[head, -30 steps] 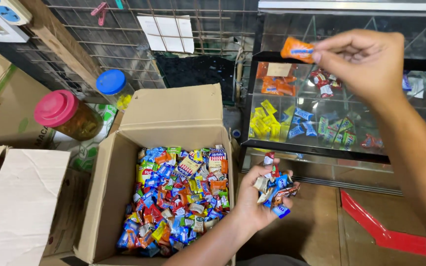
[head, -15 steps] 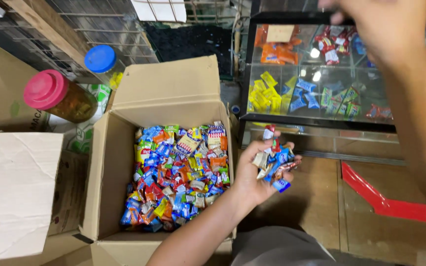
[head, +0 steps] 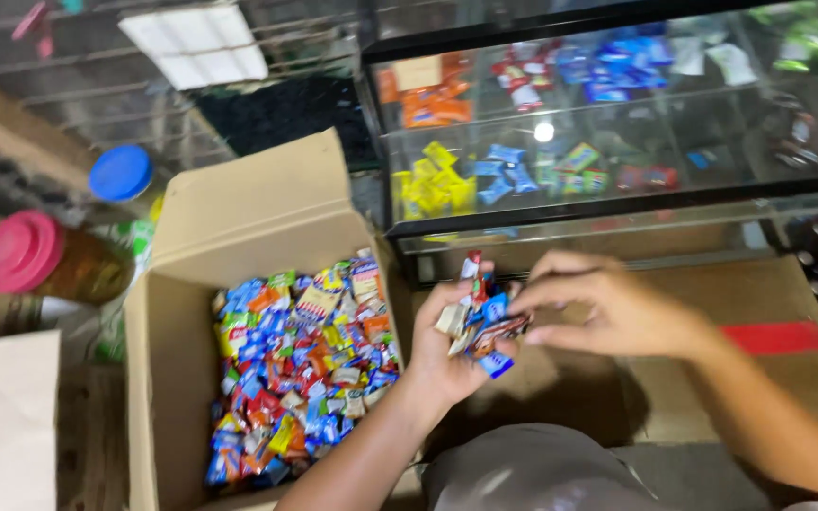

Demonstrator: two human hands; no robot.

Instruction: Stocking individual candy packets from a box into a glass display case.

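Your left hand (head: 452,345) sits at the centre of the frame, palm up and cupped around a handful of small wrapped candies (head: 480,317) in red, blue and cream wrappers. Your right hand (head: 608,308) comes in from the lower right, and its fingertips (head: 523,301) are pressed together on the wrappers at the top of that pile; the picture is too blurred to tell which piece they pinch. The two hands meet over the handful, just above your grey-clad lap (head: 542,473) at the bottom of the frame.

To the left of your left hand stands an open cardboard box (head: 168,369), its back flap raised. It is filled with many more loose candies (head: 300,364) in blue, yellow, orange and red wrappers. The box's right wall is close beside your left wrist.

In the upper right of the frame is a glass display case (head: 617,203) with a black frame. On its shelves lie yellow packets (head: 433,185), blue packets (head: 504,175) and orange packets (head: 428,99).

At the left edge a jar with a pink lid (head: 21,251) lies near the box, and a jar with a blue lid (head: 120,172) stands above it. A pale cardboard flap (head: 2,426) fills the lower left corner.
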